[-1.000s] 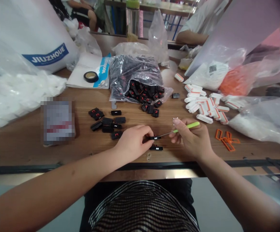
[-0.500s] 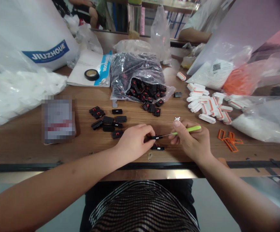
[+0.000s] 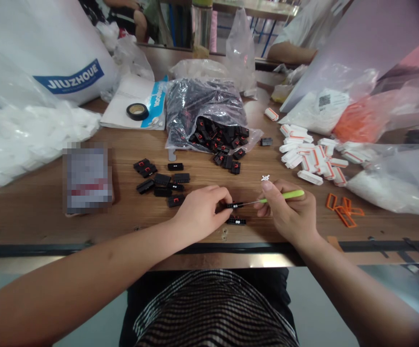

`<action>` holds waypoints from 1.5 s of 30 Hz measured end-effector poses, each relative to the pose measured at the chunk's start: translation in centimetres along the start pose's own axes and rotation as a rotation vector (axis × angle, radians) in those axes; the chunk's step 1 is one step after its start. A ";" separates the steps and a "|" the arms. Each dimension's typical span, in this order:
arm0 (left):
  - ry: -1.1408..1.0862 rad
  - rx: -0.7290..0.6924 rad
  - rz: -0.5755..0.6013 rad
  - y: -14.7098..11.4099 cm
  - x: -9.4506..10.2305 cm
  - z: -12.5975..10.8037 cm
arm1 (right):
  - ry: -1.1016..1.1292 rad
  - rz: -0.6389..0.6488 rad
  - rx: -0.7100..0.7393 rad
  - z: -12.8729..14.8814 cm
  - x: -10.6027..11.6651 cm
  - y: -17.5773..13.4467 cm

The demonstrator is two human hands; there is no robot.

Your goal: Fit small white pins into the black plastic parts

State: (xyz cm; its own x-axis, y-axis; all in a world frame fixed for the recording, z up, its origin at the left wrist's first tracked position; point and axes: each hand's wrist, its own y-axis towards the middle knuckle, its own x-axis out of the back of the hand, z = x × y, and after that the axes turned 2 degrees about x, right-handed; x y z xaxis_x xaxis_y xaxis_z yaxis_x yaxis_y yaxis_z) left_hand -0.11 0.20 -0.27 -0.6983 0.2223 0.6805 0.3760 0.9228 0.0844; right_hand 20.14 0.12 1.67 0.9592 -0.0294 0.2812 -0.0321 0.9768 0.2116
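Note:
My left hand (image 3: 206, 210) is closed on a small black connector housing (image 3: 234, 206) with white dots on its face, pinched between thumb and fingers just above the wood. In my right hand (image 3: 289, 212) is a thin metal pick with a lime-green handle (image 3: 292, 194); its tip reaches the right end of that housing. A second black housing (image 3: 237, 221), also with white dots, lies on the table just in front of the held one. Small white pieces (image 3: 265, 178) sit at the tip of my right thumb; whether the thumb touches them I cannot tell.
Loose black housings (image 3: 162, 180) lie left of my hands, below a clear bag of more (image 3: 205, 101). White connectors with orange strips (image 3: 316, 159) and orange frames (image 3: 346, 217) are at right. Black tape (image 3: 137, 112) rests on a booklet. A person's arm (image 3: 292, 52) shows behind.
My right hand and the green-handled pick have shifted slightly to the right, the pick tip staying near the housing's end. My left hand holds still.

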 end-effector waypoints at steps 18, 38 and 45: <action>-0.012 0.006 0.020 0.0 0.1 -0.1 | -0.199 0.036 0.118 0.4 -0.1 -0.5; -0.012 0.022 0.030 0.0 0.3 -0.2 | -0.076 -0.088 0.114 -0.2 -0.1 -0.9; -0.002 0.018 0.024 0.1 0.2 -0.2 | -0.156 -0.071 0.125 -0.2 0.0 -0.9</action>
State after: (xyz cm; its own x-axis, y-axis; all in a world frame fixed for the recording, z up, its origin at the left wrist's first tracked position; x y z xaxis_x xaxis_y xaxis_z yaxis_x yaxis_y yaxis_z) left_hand -0.13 0.24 -0.02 -0.6903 0.2445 0.6810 0.3812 0.9228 0.0552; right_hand 20.25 -0.76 1.28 0.9055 -0.1390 0.4010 -0.0099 0.9377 0.3473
